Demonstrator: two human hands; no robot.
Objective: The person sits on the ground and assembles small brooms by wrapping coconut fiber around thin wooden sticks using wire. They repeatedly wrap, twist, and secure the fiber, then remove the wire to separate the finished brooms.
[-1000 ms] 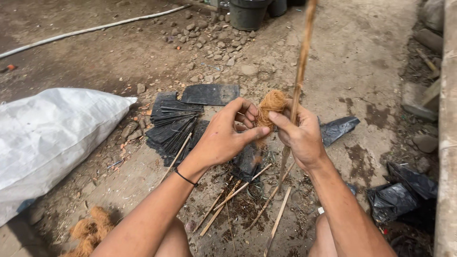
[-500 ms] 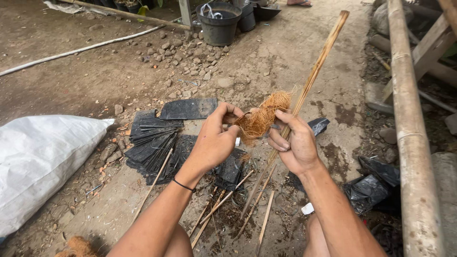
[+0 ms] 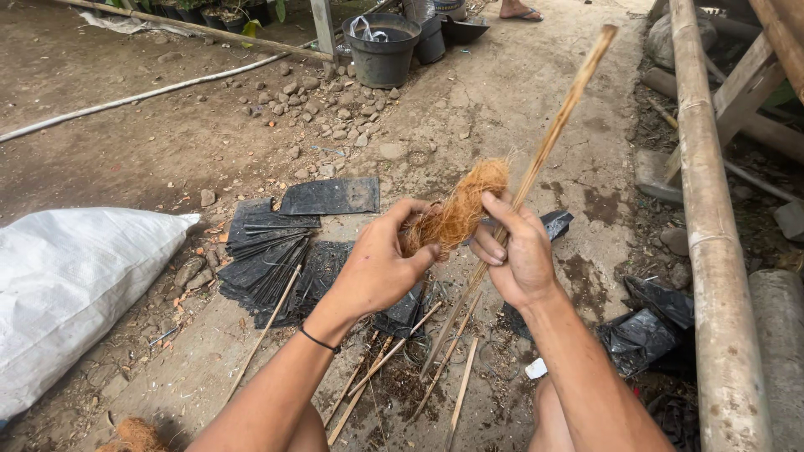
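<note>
My left hand (image 3: 381, 268) pinches a tuft of orange-brown coconut fibre (image 3: 461, 209) from the left. My right hand (image 3: 515, 251) grips a long thin bamboo stick (image 3: 557, 125) and presses the fibre against it with thumb and forefinger. The stick slants up to the right, and its lower end reaches down between my arms. Several more bamboo sticks (image 3: 394, 368) lie on the ground below my hands.
A pile of flat black plastic bags (image 3: 272, 251) lies left of my hands, a white sack (image 3: 75, 285) further left. Black pots (image 3: 381, 50) stand at the back, beside another person's sandalled foot (image 3: 519, 10). A thick bamboo pole (image 3: 712, 234) runs along the right. Crumpled black plastic (image 3: 653, 322) lies beside it.
The view has tipped upward and the hands sit a little lower and closer. Both hands keep working the fibre around the stick, which now leans further to the right.
</note>
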